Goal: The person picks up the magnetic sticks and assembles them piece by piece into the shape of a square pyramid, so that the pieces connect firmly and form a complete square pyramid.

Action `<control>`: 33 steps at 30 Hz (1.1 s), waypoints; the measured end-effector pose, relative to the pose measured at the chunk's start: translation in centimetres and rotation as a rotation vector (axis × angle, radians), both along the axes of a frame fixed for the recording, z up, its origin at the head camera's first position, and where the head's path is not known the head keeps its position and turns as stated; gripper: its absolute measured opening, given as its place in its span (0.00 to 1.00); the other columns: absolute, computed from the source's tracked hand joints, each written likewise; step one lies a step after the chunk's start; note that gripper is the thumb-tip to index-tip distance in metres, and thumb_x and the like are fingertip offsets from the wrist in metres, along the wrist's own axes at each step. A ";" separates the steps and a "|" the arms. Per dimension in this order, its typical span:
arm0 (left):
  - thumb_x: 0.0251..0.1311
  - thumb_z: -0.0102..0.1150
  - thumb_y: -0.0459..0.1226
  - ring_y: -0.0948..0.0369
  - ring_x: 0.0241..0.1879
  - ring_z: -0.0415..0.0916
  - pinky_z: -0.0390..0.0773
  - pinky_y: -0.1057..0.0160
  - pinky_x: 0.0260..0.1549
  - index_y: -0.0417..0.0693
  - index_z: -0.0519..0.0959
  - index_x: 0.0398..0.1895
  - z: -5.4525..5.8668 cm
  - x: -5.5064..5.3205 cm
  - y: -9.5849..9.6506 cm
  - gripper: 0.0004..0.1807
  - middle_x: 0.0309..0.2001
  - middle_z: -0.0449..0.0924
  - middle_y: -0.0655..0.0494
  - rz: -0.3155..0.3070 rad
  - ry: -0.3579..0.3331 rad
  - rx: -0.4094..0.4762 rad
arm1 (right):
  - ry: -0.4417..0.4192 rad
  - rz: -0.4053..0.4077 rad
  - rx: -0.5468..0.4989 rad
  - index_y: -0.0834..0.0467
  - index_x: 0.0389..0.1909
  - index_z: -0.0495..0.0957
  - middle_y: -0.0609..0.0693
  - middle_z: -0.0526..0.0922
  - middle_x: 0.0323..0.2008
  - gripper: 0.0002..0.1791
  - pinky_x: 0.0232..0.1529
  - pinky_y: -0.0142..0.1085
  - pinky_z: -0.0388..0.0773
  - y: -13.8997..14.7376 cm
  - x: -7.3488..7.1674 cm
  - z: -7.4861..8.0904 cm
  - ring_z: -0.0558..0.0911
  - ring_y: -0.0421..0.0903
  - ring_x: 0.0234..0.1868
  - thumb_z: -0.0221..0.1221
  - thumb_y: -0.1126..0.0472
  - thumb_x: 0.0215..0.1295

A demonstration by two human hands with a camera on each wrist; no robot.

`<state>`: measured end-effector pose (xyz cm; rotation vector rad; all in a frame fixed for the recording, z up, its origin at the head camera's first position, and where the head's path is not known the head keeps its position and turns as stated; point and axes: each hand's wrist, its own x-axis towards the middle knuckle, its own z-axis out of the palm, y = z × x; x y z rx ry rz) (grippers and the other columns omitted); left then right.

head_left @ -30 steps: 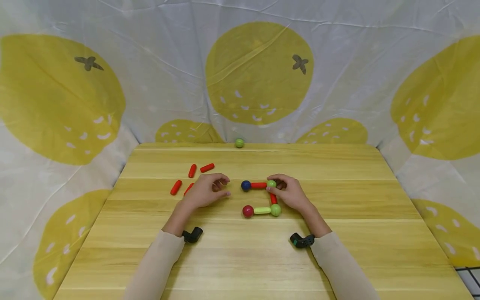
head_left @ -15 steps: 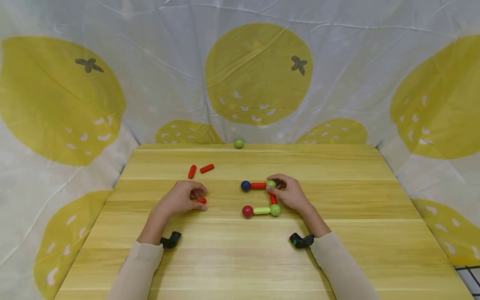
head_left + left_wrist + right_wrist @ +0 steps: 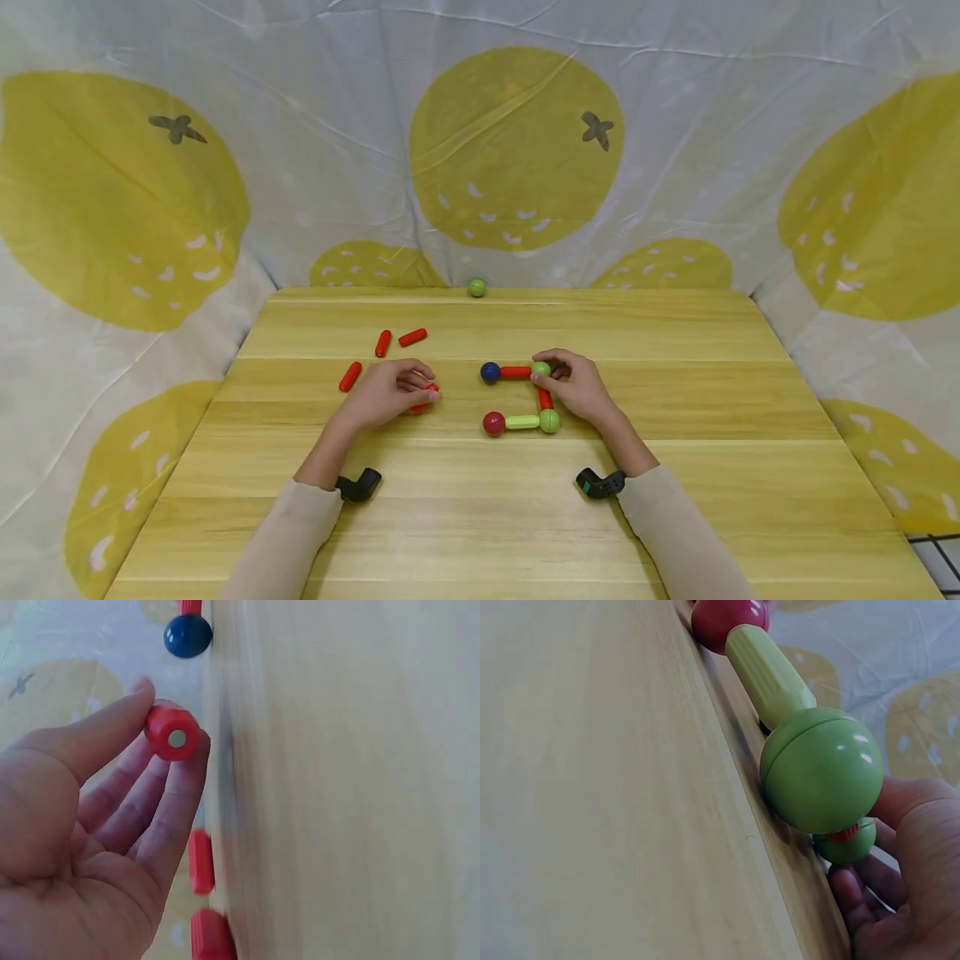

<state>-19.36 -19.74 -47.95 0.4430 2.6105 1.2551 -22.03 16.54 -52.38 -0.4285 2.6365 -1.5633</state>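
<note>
The left hand (image 3: 386,393) pinches a red rod (image 3: 172,733) between thumb and fingers, near the table (image 3: 480,517). In the head view the hand covers part of this rod; the left wrist view shows it nearly end-on, a silvery disc in its end face, so its length cannot be read there.

The right hand (image 3: 576,385) grips the far green ball (image 3: 541,369) of a joined, open-sided frame. A red back rod (image 3: 514,372) links this ball to a blue ball (image 3: 490,372). A red side rod (image 3: 545,399) runs to the near green ball (image 3: 549,421); the right thumb overlaps its upper end, and the near ball conceals most of it in the right wrist view. A pale green rod (image 3: 522,422) continues to a red ball (image 3: 494,423), which the top edge of the right wrist view crops.

Three loose red rods (image 3: 383,343) lie by the left hand. Both sleeves (image 3: 288,529) leave the head view at its bottom edge.
</note>
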 end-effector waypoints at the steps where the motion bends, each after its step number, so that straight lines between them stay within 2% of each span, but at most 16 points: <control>1: 0.61 0.74 0.46 0.62 0.42 0.86 0.84 0.63 0.43 0.54 0.85 0.47 -0.1 -0.1 0.4 0.14 0.40 0.88 0.60 0.022 -0.015 0.012 | -0.001 -0.003 -0.001 0.54 0.56 0.84 0.52 0.87 0.46 0.18 0.43 0.32 0.78 0.0 0.0 0.0 0.80 0.47 0.41 0.69 0.56 0.67; 4: 0.62 0.73 0.47 0.61 0.41 0.86 0.86 0.61 0.42 0.54 0.86 0.48 -0.3 -0.2 1.6 0.14 0.42 0.89 0.58 0.086 -0.112 0.100 | 0.002 -0.009 -0.006 0.55 0.55 0.84 0.53 0.87 0.46 0.17 0.43 0.32 0.78 -0.1 0.1 0.1 0.80 0.47 0.40 0.69 0.57 0.67; 7: 0.64 0.71 0.44 0.59 0.40 0.87 0.88 0.60 0.41 0.49 0.85 0.52 -0.6 -0.3 2.9 0.17 0.45 0.88 0.53 0.128 -0.242 0.231 | 0.008 -0.013 -0.006 0.56 0.55 0.85 0.53 0.86 0.45 0.17 0.42 0.32 0.78 -0.2 0.1 0.3 0.80 0.47 0.39 0.69 0.57 0.67; 9: 0.64 0.71 0.42 0.58 0.40 0.87 0.89 0.58 0.40 0.45 0.84 0.54 -0.8 -0.4 3.7 0.18 0.46 0.88 0.50 0.141 -0.325 0.306 | 0.009 -0.017 -0.007 0.56 0.54 0.85 0.53 0.86 0.45 0.17 0.41 0.32 0.78 -0.2 0.1 0.4 0.80 0.47 0.39 0.69 0.57 0.67; 11: 0.64 0.71 0.42 0.59 0.40 0.87 0.89 0.58 0.41 0.44 0.84 0.54 -1.0 -0.6 4.5 0.19 0.46 0.88 0.49 0.137 -0.364 0.329 | 0.009 -0.023 -0.006 0.56 0.54 0.85 0.53 0.86 0.44 0.16 0.41 0.32 0.78 -0.2 0.1 0.4 0.80 0.47 0.39 0.69 0.57 0.67; 17: 0.62 0.73 0.39 0.58 0.40 0.88 0.89 0.58 0.42 0.43 0.84 0.54 -1.4 -0.8 6.2 0.19 0.43 0.89 0.48 0.127 -0.403 0.365 | 0.011 -0.030 -0.002 0.55 0.53 0.85 0.53 0.86 0.44 0.16 0.41 0.32 0.78 -0.2 0.1 0.4 0.80 0.46 0.39 0.70 0.58 0.66; 25: 0.59 0.75 0.41 0.58 0.39 0.89 0.88 0.61 0.41 0.37 0.83 0.53 -1.8 -0.9 7.6 0.23 0.41 0.90 0.47 0.176 -0.449 0.364 | 0.012 -0.033 0.009 0.55 0.53 0.85 0.53 0.86 0.43 0.16 0.42 0.32 0.78 -0.4 0.0 0.4 0.79 0.48 0.39 0.70 0.57 0.66; 33: 0.60 0.75 0.40 0.61 0.36 0.89 0.88 0.63 0.39 0.39 0.85 0.49 -1.9 -0.7 8.7 0.18 0.38 0.90 0.50 0.211 -0.445 0.370 | 0.023 -0.042 -0.005 0.56 0.52 0.86 0.53 0.86 0.42 0.16 0.40 0.31 0.77 -0.4 -0.1 0.4 0.79 0.47 0.38 0.71 0.57 0.65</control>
